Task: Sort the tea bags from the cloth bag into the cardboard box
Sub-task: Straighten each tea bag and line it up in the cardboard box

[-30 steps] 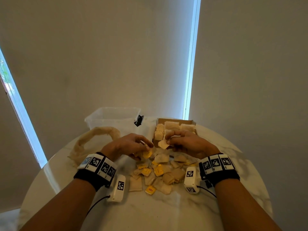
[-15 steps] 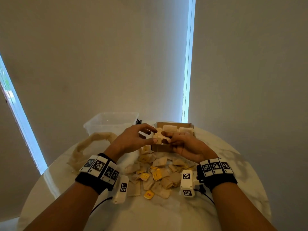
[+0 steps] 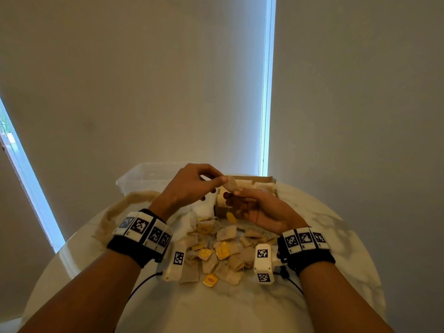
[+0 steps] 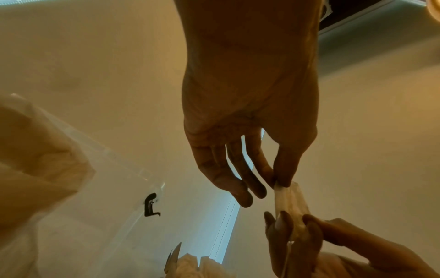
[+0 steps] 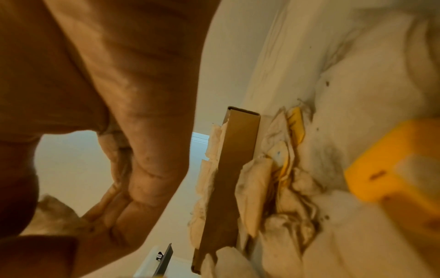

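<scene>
left hand (image 3: 192, 186) pinching (thumb, forefinger), right hand (image 3: 257, 207) pinching

Nothing really readable here, the yellow tags (image 3: 210, 280) on the tea bags have a red logo but it's too blurry.

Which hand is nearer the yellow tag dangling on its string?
Right. The right hand sits just beside the dangling yellow tag, pinching the tea bag's lower end; the left hand pinches its top corner, higher up and farther off.
</scene>
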`<act>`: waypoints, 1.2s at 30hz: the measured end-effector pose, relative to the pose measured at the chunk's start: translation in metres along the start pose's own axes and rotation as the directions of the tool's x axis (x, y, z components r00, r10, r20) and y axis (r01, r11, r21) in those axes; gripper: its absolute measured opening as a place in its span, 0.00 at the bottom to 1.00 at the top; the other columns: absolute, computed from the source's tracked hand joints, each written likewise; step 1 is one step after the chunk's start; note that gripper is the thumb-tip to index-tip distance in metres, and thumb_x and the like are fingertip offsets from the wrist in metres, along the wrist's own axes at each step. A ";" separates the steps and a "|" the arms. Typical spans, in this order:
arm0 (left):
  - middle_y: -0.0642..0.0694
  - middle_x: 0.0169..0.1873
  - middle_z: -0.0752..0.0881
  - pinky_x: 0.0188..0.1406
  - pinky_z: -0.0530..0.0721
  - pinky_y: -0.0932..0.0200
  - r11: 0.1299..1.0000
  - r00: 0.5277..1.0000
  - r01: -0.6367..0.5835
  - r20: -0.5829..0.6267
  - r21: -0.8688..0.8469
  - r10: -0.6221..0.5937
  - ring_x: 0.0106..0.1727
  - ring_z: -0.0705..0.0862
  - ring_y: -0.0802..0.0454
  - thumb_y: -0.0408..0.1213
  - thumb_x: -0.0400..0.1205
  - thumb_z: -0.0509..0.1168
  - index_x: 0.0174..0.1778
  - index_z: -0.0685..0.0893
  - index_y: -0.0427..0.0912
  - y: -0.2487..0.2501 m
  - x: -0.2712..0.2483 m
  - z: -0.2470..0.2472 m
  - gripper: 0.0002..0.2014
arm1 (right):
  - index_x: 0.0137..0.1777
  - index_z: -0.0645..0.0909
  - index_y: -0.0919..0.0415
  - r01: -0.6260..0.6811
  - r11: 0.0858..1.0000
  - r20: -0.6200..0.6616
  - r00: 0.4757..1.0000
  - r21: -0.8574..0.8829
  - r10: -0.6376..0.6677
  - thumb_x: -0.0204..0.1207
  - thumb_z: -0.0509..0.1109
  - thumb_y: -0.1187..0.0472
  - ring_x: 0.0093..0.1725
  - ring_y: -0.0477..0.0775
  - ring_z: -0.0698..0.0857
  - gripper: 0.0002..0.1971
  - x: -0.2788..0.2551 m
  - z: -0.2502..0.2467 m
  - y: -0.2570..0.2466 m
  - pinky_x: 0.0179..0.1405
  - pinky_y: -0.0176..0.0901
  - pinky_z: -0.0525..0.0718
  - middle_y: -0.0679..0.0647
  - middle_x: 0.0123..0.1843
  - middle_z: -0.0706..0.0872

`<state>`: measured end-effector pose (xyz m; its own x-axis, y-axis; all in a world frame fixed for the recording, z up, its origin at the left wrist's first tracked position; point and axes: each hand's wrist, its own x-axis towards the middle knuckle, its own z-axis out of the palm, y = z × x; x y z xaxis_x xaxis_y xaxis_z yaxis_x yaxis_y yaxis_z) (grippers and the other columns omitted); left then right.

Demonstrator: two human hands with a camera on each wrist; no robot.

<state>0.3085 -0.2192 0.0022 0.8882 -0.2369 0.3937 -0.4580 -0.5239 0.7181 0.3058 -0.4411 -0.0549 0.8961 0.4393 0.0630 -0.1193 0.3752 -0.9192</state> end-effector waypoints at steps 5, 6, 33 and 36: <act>0.55 0.47 0.95 0.35 0.89 0.58 0.996 0.997 0.082 -0.010 -0.022 -0.082 0.43 0.94 0.57 0.49 0.85 0.74 0.54 0.93 0.50 0.006 0.001 -0.007 0.08 | 0.71 0.83 0.69 -0.035 0.999 0.020 0.999 -0.004 0.035 0.88 0.69 0.65 0.61 0.64 0.93 0.14 0.000 0.001 0.001 0.58 0.56 0.94 0.68 0.63 0.91; 0.55 0.47 0.95 0.35 0.88 0.58 0.994 0.995 0.101 -0.012 -0.029 -0.102 0.43 0.94 0.57 0.48 0.86 0.74 0.54 0.93 0.49 0.006 0.001 -0.008 0.08 | 0.70 0.84 0.69 -0.027 0.999 0.012 1.000 -0.018 0.027 0.88 0.68 0.65 0.57 0.62 0.94 0.13 -0.001 0.001 0.001 0.53 0.53 0.94 0.67 0.61 0.92; 0.48 0.70 0.79 0.56 0.88 0.51 0.793 0.590 0.015 0.635 0.609 -0.498 0.53 0.86 0.51 0.29 0.73 0.85 0.73 0.78 0.54 -0.024 -0.036 0.006 0.36 | 0.57 0.92 0.45 -0.096 0.288 -0.116 0.992 -0.953 -0.056 0.80 0.82 0.55 0.56 0.48 0.89 0.08 0.011 0.002 -0.019 0.59 0.47 0.92 0.45 0.59 0.89; 0.50 0.70 0.76 0.60 0.90 0.48 0.828 0.663 0.040 0.605 0.559 -0.440 0.60 0.87 0.49 0.27 0.74 0.83 0.74 0.80 0.55 -0.023 -0.030 -0.005 0.35 | 0.54 0.91 0.42 -0.082 0.092 -0.081 0.997 -0.992 0.009 0.75 0.85 0.49 0.56 0.46 0.87 0.09 0.011 0.011 -0.028 0.55 0.43 0.88 0.42 0.58 0.89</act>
<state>0.2919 -0.1962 -0.0236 0.8126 -0.4215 -0.4025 -0.3236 -0.9007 0.2900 0.3143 -0.4378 -0.0239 0.9267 0.3752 0.0226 0.3400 -0.8112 -0.4757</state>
